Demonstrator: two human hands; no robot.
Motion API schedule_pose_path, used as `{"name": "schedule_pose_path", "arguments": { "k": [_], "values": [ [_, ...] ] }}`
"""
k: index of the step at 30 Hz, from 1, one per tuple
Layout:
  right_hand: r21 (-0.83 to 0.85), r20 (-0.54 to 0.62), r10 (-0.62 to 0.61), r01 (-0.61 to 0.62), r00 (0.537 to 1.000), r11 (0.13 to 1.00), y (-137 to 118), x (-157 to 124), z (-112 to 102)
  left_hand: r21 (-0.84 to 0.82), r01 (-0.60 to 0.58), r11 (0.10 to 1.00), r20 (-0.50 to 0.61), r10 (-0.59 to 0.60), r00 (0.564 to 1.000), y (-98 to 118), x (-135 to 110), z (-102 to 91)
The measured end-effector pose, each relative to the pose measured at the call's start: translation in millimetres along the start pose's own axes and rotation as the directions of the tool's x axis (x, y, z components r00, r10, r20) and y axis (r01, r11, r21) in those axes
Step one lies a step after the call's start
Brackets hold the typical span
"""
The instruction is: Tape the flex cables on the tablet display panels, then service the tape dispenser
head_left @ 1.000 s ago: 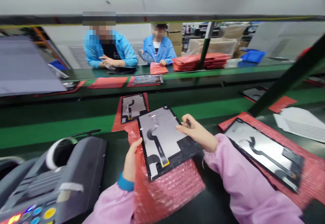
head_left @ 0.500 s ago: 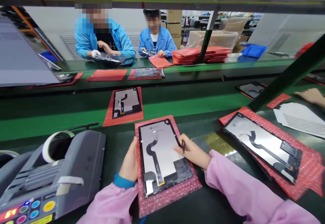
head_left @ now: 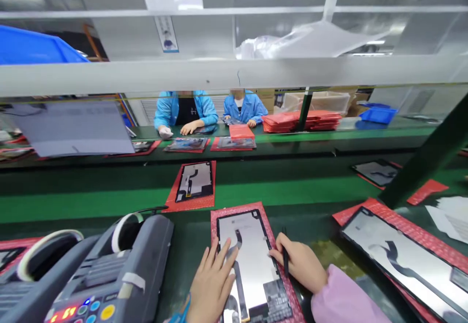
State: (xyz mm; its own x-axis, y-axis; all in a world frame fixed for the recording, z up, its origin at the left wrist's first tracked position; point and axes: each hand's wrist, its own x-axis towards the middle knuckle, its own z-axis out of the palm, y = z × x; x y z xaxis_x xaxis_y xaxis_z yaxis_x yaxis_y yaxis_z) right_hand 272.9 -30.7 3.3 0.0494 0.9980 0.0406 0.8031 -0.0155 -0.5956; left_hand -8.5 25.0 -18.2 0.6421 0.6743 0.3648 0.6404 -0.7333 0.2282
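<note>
A tablet panel [head_left: 252, 259], silver-backed with a dark flex cable, lies on a red bubble-wrap sheet [head_left: 270, 225] on the dark bench in front of me. My left hand [head_left: 212, 281] rests flat on the panel's left side, fingers stretched out over the cable. My right hand [head_left: 302, 264] sits at the panel's right edge, closed around a thin black pen-like tool [head_left: 285, 264] that points down along the edge.
A grey tape dispenser machine [head_left: 106, 274] with coloured buttons stands at my left. Another panel on red wrap [head_left: 405, 259] lies at the right, one more [head_left: 193, 184] on the green belt ahead. Two people in blue coats [head_left: 186, 111] work across the line, beside stacked red sheets [head_left: 303, 120].
The view tipped upward. My left hand moved from the wrap's left edge onto the panel and opened flat. My right hand shifted to the panel's right edge, still holding the tool.
</note>
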Motion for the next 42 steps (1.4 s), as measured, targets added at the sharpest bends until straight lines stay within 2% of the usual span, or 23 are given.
{"name": "schedule_pose_path", "arguments": {
  "k": [2,4,7,9,11,14,17,19,24,29,36,42],
  "values": [
    [0.115,-0.050,-0.063,0.068,0.997,0.991,2.0,-3.0,-1.8,0.065,-0.002,0.998,0.088,-0.003,0.996,-1.5,-7.3,-1.2],
    [0.266,-0.171,-0.080,0.124,0.982,0.956,6.2,-6.5,-10.0,0.082,0.044,0.996,0.075,-0.050,0.996,-1.1,-10.7,-3.7],
    [0.515,-0.337,0.078,0.114,0.938,0.850,21.6,-11.7,-30.6,0.021,0.084,0.996,0.022,-0.085,0.996,1.7,-11.9,-8.7],
    [0.646,-0.338,0.213,0.061,0.917,0.761,38.2,-17.9,-44.4,-0.044,0.087,0.995,-0.016,-0.088,0.996,5.3,-11.8,-12.2],
    [0.701,-0.304,0.306,-0.006,0.902,0.713,56.2,-28.7,-54.2,-0.085,0.034,0.996,-0.042,-0.038,0.998,10.2,-10.8,-15.1],
    [0.697,-0.261,0.401,-0.116,0.878,0.707,75.2,-49.6,-60.1,-0.082,-0.125,0.989,0.008,0.126,0.992,18.5,-7.3,-16.3],
    [0.682,-0.239,0.456,-0.186,0.858,0.708,80.6,-64.2,-60.0,-0.052,-0.301,0.952,0.130,0.305,0.943,26.0,-2.7,-13.2],
    [0.667,-0.247,0.469,-0.202,0.848,0.717,80.1,-66.6,-59.2,-0.030,-0.362,0.932,0.170,0.362,0.917,28.7,0.0,-10.0],
    [0.625,-0.268,0.476,-0.225,0.837,0.747,77.8,-58.5,-59.8,0.005,-0.362,0.932,0.106,0.360,0.927,31.1,3.4,-6.1],
    [0.607,-0.226,0.478,-0.261,0.849,0.750,80.5,-57.3,-65.8,-0.038,-0.329,0.944,0.092,0.331,0.939,34.4,4.7,-7.7],
    [0.622,-0.152,0.495,-0.307,0.855,0.721,87.0,-59.6,-72.1,-0.048,-0.342,0.938,0.070,0.345,0.936,36.4,3.3,-5.7],
    [0.668,-0.194,0.518,-0.274,0.833,0.691,81.7,-55.8,-70.7,-0.054,-0.316,0.947,0.063,0.319,0.946,48.7,-1.8,3.8]
  ]
}}
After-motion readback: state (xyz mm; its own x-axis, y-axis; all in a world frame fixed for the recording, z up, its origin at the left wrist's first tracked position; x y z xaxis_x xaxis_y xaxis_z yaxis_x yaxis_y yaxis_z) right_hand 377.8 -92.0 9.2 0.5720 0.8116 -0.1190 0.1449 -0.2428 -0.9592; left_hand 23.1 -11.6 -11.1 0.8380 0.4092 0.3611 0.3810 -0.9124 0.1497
